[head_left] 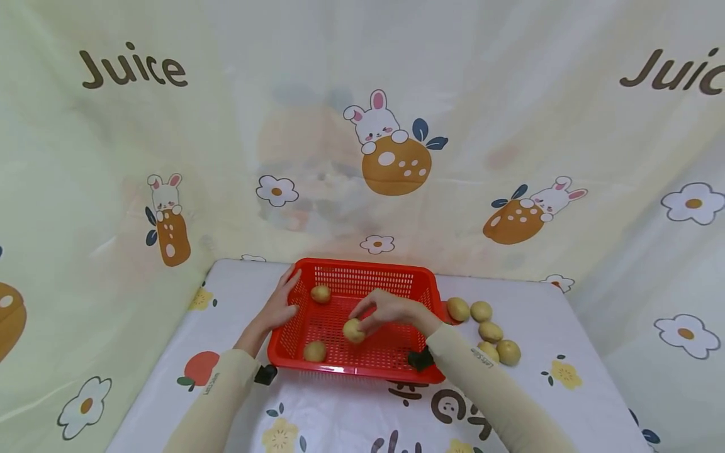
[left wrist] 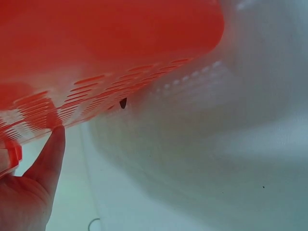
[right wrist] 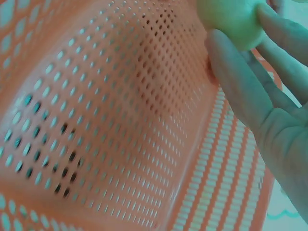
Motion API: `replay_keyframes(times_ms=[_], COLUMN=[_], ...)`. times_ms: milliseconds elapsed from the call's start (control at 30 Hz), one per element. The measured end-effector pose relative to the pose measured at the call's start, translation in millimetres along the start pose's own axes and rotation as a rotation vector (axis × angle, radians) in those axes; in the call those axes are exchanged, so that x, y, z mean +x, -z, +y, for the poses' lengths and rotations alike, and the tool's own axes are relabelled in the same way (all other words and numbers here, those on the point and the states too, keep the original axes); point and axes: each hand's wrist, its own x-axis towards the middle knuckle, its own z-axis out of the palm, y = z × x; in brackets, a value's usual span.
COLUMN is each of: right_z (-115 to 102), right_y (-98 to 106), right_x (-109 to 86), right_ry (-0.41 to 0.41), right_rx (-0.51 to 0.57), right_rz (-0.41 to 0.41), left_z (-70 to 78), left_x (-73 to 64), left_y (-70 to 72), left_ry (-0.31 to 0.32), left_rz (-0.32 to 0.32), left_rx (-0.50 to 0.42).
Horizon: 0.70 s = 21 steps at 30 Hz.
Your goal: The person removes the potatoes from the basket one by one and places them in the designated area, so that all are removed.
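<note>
A red plastic basket [head_left: 370, 372] with perforated walls stands on the table. My left hand [head_left: 275, 308] grips its left rim, and in the left wrist view a finger [left wrist: 52, 151] presses the outside of the wall. Over the basket floor, my right hand [head_left: 385, 310] pinches a potato [head_left: 354, 331] between thumb and fingertips. The right wrist view shows the same potato [right wrist: 233, 21] above the perforated floor. Inside, one potato [head_left: 321, 294] lies near the back left corner and another potato [head_left: 314, 352] near the front left.
Several potatoes [head_left: 490, 331] lie in a loose group on the table, just right of the basket. A printed cloth [head_left: 334, 415] covers the table, and a patterned curtain [head_left: 317, 138] hangs behind and along both sides.
</note>
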Motion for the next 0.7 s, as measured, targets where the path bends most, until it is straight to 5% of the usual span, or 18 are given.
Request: replay_keyframes(times_ms=[333, 700], right_z=[22, 56], right_y=[35, 52], right_x=[-63.0, -146.4], right_ry=[0.080, -0.060], right_rx=[0.092, 0.172], right_rz=[0.252, 0.589], left_z=[0.0, -0.6], left_x=[-1.9, -2.0], left_y=[0.4, 0.6], left_ry=[0.019, 0.029], left_rz=[-0.011, -0.006], left_rx=[-0.005, -0.016])
